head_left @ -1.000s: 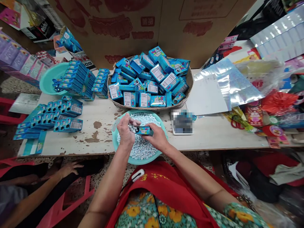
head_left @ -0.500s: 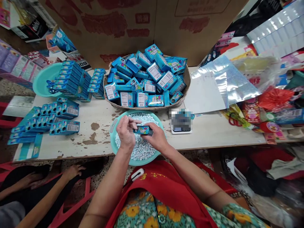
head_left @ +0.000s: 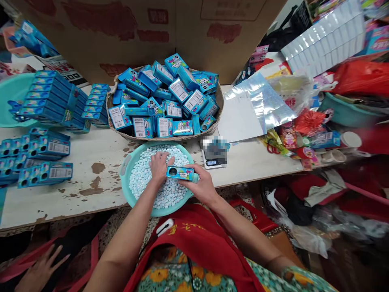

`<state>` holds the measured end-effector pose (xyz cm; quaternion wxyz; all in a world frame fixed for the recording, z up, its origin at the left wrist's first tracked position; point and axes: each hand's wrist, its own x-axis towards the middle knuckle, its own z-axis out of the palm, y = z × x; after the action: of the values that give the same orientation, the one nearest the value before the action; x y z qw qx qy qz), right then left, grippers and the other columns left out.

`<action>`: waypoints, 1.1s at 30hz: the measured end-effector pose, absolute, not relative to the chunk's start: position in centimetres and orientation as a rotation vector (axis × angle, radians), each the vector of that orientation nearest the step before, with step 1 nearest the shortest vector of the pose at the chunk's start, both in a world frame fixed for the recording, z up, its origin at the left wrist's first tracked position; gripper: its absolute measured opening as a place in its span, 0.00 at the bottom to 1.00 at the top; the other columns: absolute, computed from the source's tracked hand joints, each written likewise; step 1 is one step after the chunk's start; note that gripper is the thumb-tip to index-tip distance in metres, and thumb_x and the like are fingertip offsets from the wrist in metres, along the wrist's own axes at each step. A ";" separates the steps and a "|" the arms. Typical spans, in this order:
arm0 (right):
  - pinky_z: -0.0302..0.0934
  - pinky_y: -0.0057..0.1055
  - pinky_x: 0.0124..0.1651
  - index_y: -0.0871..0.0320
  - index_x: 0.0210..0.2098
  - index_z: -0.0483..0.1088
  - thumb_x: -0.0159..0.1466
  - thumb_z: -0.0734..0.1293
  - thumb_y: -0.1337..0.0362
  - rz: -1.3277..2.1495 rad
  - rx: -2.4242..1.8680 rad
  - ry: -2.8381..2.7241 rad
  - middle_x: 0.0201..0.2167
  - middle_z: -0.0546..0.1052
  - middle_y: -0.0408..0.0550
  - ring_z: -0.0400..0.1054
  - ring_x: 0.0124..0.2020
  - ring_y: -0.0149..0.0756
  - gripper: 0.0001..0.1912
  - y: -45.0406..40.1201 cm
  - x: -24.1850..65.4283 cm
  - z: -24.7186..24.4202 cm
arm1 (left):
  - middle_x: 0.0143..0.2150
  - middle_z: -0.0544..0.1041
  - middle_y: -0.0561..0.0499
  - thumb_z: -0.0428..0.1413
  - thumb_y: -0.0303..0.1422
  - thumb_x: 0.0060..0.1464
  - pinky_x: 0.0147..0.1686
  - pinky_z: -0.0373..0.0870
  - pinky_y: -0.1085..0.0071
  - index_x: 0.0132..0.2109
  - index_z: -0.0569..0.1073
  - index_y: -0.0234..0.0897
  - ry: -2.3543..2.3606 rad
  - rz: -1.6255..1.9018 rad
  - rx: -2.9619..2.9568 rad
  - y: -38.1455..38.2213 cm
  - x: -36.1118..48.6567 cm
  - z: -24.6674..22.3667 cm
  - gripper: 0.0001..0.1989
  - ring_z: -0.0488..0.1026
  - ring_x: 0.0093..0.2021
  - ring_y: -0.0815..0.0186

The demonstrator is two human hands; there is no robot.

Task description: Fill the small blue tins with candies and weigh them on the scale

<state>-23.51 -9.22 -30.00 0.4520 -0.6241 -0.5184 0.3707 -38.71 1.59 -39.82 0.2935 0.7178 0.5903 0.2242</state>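
Candy (head_left: 142, 172) fills the teal basin (head_left: 125, 184) at the tabletop's (head_left: 82, 186) near edge; the left hand (head_left: 158, 167) touches it, fingers spread, while the right hand (head_left: 201, 183), partly closed, grips a blue box (head_left: 183, 173) above.

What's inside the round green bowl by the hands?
Lots of little pale pieces are in the bowl. The left hand and the blue box hide some. The bottom is covered, so I can't tell what's underneath.
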 end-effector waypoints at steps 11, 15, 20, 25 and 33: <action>0.63 0.36 0.45 0.54 0.42 0.70 0.53 0.73 0.58 0.849 -1.653 -1.310 0.39 0.75 0.46 0.70 0.41 0.40 0.18 -8.8 -23.1 -32.1 | 0.22 0.64 0.54 0.60 0.39 0.45 0.25 0.55 0.75 0.24 0.68 0.39 1.590 0.985 1.173 0.2 -40.7 -38.7 0.11 0.61 0.24 0.68; 0.62 0.36 0.46 0.54 0.42 0.69 0.54 0.73 0.60 0.799 -1.621 -1.433 0.40 0.75 0.46 0.70 0.43 0.41 0.17 -8.4 -24.1 -31.9 | 0.20 0.63 0.57 0.58 0.41 0.47 0.16 0.46 0.76 0.27 0.65 0.38 1.297 1.085 0.609 0.1 -40.7 -34.2 0.13 0.54 0.16 0.74; 0.63 0.37 0.45 0.54 0.42 0.69 0.54 0.73 0.60 0.779 -1.588 -1.621 0.39 0.75 0.49 0.70 0.42 0.43 0.18 -7.3 -26.1 -31.5 | 0.27 0.73 0.51 0.56 0.36 0.45 0.22 0.64 0.73 0.30 0.66 0.37 1.005 1.268 0.495 -0.5 -40.2 -29.1 0.09 0.69 0.22 0.68; 0.62 0.37 0.45 0.55 0.43 0.69 0.55 0.72 0.61 0.760 -1.536 -1.669 0.39 0.75 0.49 0.69 0.42 0.43 0.17 -6.7 -27.0 -30.8 | 0.25 0.70 0.54 0.58 0.36 0.47 0.26 0.68 0.72 0.28 0.66 0.36 1.044 1.406 0.545 -0.4 -39.7 -27.9 0.09 0.70 0.25 0.69; 0.62 0.35 0.44 0.56 0.42 0.69 0.55 0.71 0.64 0.805 -1.558 -1.629 0.39 0.74 0.48 0.69 0.42 0.42 0.16 -6.5 -27.2 -30.1 | 0.25 0.71 0.53 0.59 0.42 0.48 0.24 0.67 0.72 0.24 0.65 0.34 1.172 1.442 0.520 0.1 -39.1 -27.4 0.17 0.69 0.23 0.71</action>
<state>-27.24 -6.49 -30.12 0.3653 -0.6061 -0.6334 0.3132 -39.14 0.09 -27.44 0.5695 0.2216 0.4994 0.6142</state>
